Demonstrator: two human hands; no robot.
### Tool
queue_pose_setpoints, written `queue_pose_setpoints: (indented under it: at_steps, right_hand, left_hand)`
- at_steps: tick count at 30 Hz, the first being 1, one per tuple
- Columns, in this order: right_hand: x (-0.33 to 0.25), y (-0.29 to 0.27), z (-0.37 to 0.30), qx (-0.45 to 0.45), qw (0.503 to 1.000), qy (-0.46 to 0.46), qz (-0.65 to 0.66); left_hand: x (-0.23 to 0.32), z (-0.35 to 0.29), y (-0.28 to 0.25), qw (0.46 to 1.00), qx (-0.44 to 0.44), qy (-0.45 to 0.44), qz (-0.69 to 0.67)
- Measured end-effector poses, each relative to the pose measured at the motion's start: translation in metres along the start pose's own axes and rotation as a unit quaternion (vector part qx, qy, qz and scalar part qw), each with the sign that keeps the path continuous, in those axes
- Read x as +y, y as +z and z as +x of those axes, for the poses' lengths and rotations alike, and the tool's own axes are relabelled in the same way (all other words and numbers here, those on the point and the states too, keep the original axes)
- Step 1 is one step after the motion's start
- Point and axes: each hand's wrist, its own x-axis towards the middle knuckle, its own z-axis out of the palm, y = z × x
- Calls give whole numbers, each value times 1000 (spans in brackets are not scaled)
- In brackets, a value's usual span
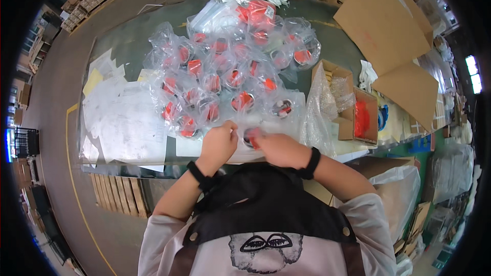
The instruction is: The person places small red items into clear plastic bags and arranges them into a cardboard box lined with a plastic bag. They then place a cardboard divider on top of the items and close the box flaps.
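Near the table's front edge, my left hand (220, 144) is closed, its thumb and fingers pinched at the edge of a clear plastic bag (244, 121). Beside it, my right hand (279, 149) has its fingers on a small round dark-rimmed part with red on it (250, 137), blurred by motion. Whether that part lies inside the bag I cannot tell. Just beyond both hands spreads a pile of similar round parts with red pieces (242, 101), each wrapped in clear plastic.
On the right stand an open carton with bubble wrap (322, 107) and a small box of red pieces (362, 118). Large cardboard flaps (383, 18) rise behind them. White paper sheets (123, 115) cover the table's left side. A red bagged bundle (255, 13) lies at the back.
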Motion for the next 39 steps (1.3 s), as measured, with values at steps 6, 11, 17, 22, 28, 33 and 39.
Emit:
queue_pose_setpoints:
  at_steps: [6,11,17,22,28,33,39]
  right_hand:
    - [-5,1,14,-30,994,23,-105]
    - [5,46,38,21,983,130,-129]
    - [11,38,16,45,985,51,-159]
    - [6,25,22,22,977,97,-187]
    - [1,-4,-10,170,985,-29,13]
    - [28,2,-67,130,978,161,17]
    - [44,58,14,180,978,58,89]
  left_hand:
    - [21,-6,7,988,-39,-38,-144]
    - [22,-12,8,965,-64,-80,-242]
    - [-6,-21,-6,901,-190,-102,-377]
    - [-3,-29,-17,915,-235,-86,-315]
    - [7,-18,8,982,-110,46,-144]
    - [-21,-5,38,979,-120,145,-81]
    - [-21,-3,52,996,-20,-36,-80]
